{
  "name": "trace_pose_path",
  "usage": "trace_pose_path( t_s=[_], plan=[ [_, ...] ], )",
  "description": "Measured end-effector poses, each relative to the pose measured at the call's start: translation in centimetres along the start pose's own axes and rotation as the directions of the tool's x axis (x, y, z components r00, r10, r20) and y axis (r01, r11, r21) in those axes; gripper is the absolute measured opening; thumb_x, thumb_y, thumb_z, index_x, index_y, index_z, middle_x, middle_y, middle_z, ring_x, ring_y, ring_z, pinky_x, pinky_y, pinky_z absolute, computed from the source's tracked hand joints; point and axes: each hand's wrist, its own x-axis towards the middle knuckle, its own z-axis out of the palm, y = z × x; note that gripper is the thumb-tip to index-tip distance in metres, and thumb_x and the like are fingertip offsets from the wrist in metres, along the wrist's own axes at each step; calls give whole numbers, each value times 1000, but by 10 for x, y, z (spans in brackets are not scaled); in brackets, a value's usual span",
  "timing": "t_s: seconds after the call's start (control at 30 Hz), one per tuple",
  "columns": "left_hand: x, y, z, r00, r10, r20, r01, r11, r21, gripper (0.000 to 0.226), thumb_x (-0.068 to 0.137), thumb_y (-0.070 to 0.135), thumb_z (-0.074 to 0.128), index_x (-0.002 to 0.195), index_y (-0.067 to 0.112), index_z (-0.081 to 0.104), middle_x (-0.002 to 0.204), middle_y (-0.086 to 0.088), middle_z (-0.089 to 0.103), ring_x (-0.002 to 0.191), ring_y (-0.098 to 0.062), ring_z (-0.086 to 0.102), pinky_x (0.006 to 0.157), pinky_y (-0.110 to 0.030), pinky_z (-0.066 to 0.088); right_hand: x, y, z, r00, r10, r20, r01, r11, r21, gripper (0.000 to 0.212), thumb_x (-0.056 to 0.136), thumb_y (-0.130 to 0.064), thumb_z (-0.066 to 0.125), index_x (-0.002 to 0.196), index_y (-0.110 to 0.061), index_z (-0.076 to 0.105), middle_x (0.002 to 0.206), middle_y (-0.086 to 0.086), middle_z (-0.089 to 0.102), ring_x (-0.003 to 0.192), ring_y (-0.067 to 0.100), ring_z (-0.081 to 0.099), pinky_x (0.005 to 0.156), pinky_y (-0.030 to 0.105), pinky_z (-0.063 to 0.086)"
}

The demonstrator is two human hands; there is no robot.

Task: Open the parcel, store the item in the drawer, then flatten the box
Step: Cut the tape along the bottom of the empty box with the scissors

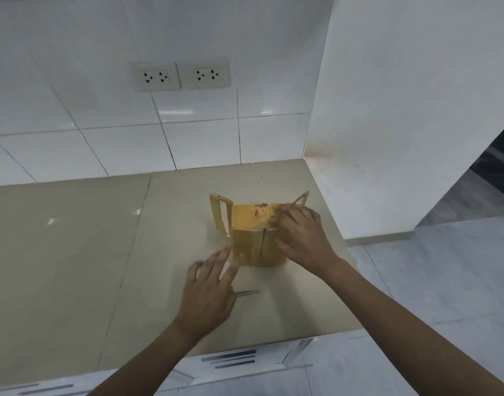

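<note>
A small brown cardboard box (252, 232) stands on the beige countertop (73, 238), near its right end, with its flaps open and sticking up at the far corners. My right hand (300, 234) rests on the box's right side, fingers on its top edge and thumb against its front. My left hand (209, 287) hovers just in front of the box's lower left corner, fingers spread and blurred, holding nothing. A thin metal tool (246, 293) lies on the counter beside my left hand. What the box holds is hidden.
White tiled wall with two double sockets (180, 75) stands behind the counter. A white side wall (402, 110) closes the right end. Drawer fronts with dark handle slots (233, 358) run below the counter's front edge. Grey floor tiles lie to the right.
</note>
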Motion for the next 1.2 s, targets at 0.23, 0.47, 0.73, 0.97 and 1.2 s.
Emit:
trace_pose_path(
  t_s=[0.23, 0.47, 0.73, 0.97, 1.2],
  plan=[
    [98, -27, -21, 982, 134, 131, -103, 969, -222, 76, 77, 21, 26, 152, 22, 17, 160, 1, 21, 148, -16, 16, 115, -43, 27, -2, -12, 0, 995, 15, -101, -3, 993, 118, 20, 85, -38, 57, 99, -25, 62, 124, -5, 59, 118, 16, 48, 95, 38, 35],
    [113, -28, -32, 965, 80, 248, -26, 976, -215, 68, 81, 44, 17, 146, 35, 32, 157, 12, 27, 143, -13, 24, 108, -39, 21, -22, -25, 8, 964, -51, -259, 65, 997, 47, 12, 93, -25, 56, 94, -18, 66, 99, 0, 65, 92, 20, 54, 77, 27, 29],
    [130, -6, -28, 984, 69, 161, -42, 985, -169, 55, 81, 72, 45, 110, 25, 48, 118, 5, 62, 112, -23, 44, 81, -39, 26, -49, -35, 22, 960, -46, -275, 85, 988, 131, 28, 99, -25, 43, 101, -10, 67, 101, 4, 66, 99, 23, 58, 101, 42, 37],
    [131, 13, -13, 989, 59, 133, -53, 998, -44, 51, 95, 59, 28, 123, 20, 44, 139, -1, 51, 120, -29, 42, 90, -45, 34, -63, -39, 24, 973, 34, -228, 19, 973, 228, 12, 93, -15, 56, 102, -12, 64, 104, 3, 65, 100, 20, 58, 99, 42, 41],
    [127, 7, -8, 1000, 20, 8, -20, 1000, -9, 56, 91, 63, 21, 114, 22, 52, 120, -2, 63, 107, -30, 51, 85, -44, 38, -73, -41, 8, 966, 39, -257, 25, 969, 244, 19, 97, -23, 49, 107, -12, 61, 106, 5, 67, 102, 17, 58, 99, 28, 40]
  ],
)
